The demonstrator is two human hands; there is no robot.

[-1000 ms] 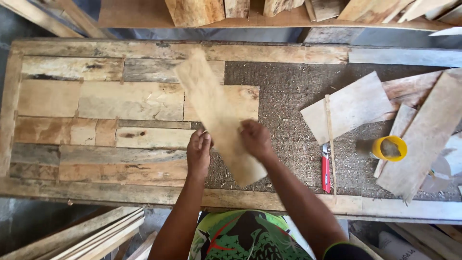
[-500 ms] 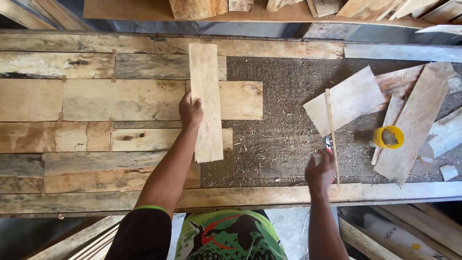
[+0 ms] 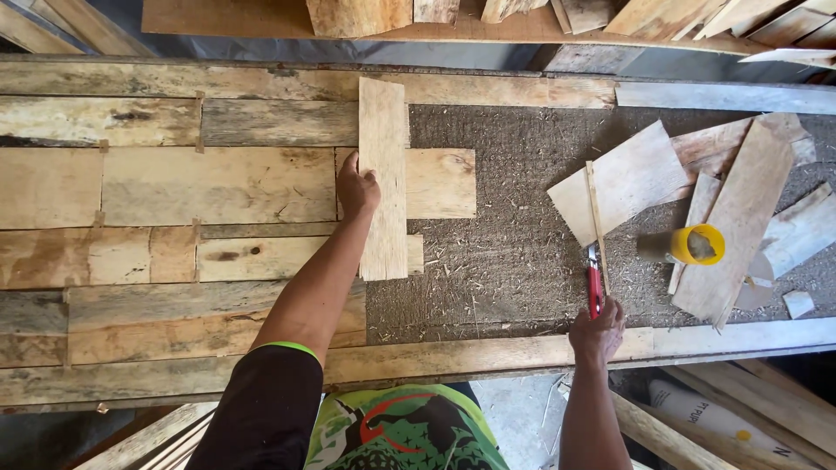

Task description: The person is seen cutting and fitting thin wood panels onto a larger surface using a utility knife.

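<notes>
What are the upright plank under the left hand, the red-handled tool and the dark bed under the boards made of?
Upright plank: pale bare wood, rough-sawn, with visible grain; the left hand rests on its edge.
Red-handled tool: handle looks like glossy red plastic or paint; the right hand is at its end, the working part is too small to tell.
Dark bed: coarse grey-brown fibrous matting, or possibly compressed chip, strewn with shavings.
</notes>
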